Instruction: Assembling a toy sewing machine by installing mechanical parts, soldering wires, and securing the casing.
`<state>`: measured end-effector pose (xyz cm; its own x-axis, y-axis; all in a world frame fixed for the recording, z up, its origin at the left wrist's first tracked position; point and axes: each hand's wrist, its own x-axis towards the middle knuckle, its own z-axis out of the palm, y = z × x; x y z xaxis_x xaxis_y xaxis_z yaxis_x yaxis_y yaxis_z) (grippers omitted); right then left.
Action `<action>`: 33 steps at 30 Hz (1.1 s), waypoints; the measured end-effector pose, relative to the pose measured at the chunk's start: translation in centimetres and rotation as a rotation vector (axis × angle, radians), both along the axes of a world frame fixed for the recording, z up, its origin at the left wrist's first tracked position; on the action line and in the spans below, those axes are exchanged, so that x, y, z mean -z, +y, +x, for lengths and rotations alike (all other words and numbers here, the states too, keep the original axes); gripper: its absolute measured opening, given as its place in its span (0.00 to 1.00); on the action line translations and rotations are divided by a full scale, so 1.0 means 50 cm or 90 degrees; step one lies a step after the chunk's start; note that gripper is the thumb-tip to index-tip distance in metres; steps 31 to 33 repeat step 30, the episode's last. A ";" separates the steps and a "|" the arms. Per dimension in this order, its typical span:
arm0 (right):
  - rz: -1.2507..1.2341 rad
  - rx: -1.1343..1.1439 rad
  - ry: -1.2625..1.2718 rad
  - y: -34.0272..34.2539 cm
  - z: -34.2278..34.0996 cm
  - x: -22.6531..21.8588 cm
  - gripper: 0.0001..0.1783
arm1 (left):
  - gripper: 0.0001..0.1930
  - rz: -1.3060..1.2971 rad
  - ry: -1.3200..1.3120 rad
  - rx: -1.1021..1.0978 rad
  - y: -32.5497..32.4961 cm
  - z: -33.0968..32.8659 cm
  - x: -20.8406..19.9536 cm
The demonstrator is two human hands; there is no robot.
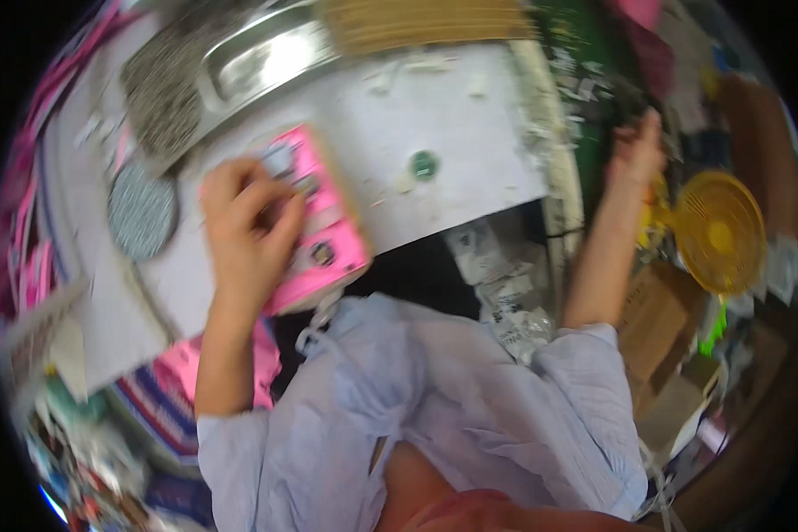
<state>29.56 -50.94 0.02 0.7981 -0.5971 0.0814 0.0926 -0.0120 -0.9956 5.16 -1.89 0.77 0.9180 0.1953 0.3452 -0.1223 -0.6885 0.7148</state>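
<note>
On the white work surface lies a bright pink rectangular casing (pixel 350 254), tilted toward me, with grey and light inset pieces and a small dark round part (pixel 322 254) near its lower end. My left hand (pixel 253 213) is over the casing's left side, fingers curled and thumb bent in toward them. Whatever is between those fingertips is hidden. Far to the right, my right hand (pixel 637 155) reaches over the edge of a green surface (pixel 598 133) strewn with small pale scraps. Blur hides what its fingers do.
A shiny metal tray (pixel 270 58) stands at the back beside a grey textured mat (pixel 164 97) and brown cardboard (pixel 426 22). A round grey disc (pixel 143 211) lies left, a small green round piece (pixel 423 165) mid-table. Right are a yellow basket (pixel 718 232) and a cardboard box (pixel 661 319).
</note>
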 end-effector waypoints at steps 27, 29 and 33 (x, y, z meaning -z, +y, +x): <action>-0.216 -0.768 -0.176 0.477 -0.350 0.012 0.15 | 0.08 0.179 0.042 -0.014 -0.007 -0.005 -0.004; -0.219 -0.763 -0.181 0.481 -0.351 0.012 0.15 | 0.08 0.182 0.037 -0.016 -0.008 -0.004 -0.004; -0.222 -0.762 -0.184 0.481 -0.351 0.013 0.15 | 0.08 0.182 0.045 -0.009 -0.007 -0.004 -0.004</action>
